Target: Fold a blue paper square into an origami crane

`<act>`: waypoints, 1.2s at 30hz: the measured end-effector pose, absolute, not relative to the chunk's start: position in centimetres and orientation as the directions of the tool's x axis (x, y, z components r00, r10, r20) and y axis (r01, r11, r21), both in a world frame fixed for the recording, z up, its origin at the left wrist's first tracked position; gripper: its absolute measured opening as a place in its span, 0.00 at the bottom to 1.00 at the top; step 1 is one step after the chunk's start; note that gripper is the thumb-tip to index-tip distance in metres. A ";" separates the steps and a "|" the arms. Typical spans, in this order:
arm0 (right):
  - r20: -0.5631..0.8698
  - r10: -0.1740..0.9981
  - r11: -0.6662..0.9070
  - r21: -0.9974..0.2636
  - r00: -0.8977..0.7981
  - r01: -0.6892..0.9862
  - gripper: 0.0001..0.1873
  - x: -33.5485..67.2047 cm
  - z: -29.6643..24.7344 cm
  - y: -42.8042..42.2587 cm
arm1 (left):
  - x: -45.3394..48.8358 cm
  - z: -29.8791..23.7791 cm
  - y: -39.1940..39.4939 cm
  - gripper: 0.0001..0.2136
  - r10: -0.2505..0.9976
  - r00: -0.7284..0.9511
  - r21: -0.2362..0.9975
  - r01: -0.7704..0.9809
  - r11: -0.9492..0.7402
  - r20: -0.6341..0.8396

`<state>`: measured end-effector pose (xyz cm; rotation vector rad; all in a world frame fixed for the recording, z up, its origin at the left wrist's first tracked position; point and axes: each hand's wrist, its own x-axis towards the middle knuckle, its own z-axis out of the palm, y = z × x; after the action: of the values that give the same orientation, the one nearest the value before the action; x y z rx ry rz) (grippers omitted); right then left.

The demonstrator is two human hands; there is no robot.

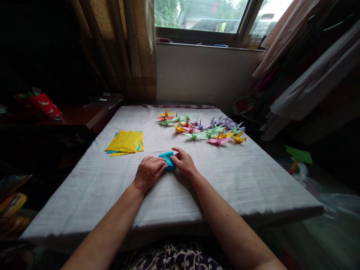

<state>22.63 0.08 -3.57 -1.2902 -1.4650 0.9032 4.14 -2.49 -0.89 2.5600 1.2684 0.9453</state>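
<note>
A folded piece of blue paper point(168, 159) lies on the white-clothed table point(239, 176) in front of me. My left hand point(148, 172) presses on its left side with fingers curled over the paper. My right hand point(183, 162) pinches its right edge between fingers and thumb. Much of the blue paper is hidden under both hands.
A stack of yellow and blue paper squares point(125, 142) lies to the left. Several finished paper cranes point(203, 128) in many colours sit at the far right of the table. A dark side table point(84, 112) stands left, with curtains and a window behind.
</note>
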 end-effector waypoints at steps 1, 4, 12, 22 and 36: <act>0.182 0.983 0.172 -0.944 0.009 0.281 0.20 22.6 -3.6 0.1 | 4.2 -0.9 -2.5 0.09 0.757 0.458 0.364 0.680 -0.636 0.466; 0.189 0.982 0.178 -0.943 0.012 0.280 0.20 22.6 -3.8 0.2 | 4.3 -1.0 -2.7 0.09 0.789 0.446 0.377 0.705 -0.601 0.422; 0.220 0.974 0.182 -0.912 0.063 0.367 0.12 24.0 -3.3 -0.4 | 4.8 -1.2 -2.9 0.08 0.877 0.304 0.446 0.770 -0.456 0.371; 0.423 0.827 0.547 -0.452 -0.371 0.704 0.12 24.2 -2.1 -4.2 | 4.4 -1.7 -0.5 0.07 0.954 0.024 0.664 0.713 -0.226 0.299; 0.353 0.820 0.558 -0.321 -0.450 0.765 0.18 23.9 -2.3 -4.8 | 4.2 -1.8 0.0 0.12 0.955 0.078 0.734 0.622 -0.271 0.287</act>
<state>23.95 -4.85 -2.29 -1.2777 -2.3261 0.1572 4.19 0.05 -1.82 1.9399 1.5571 1.0522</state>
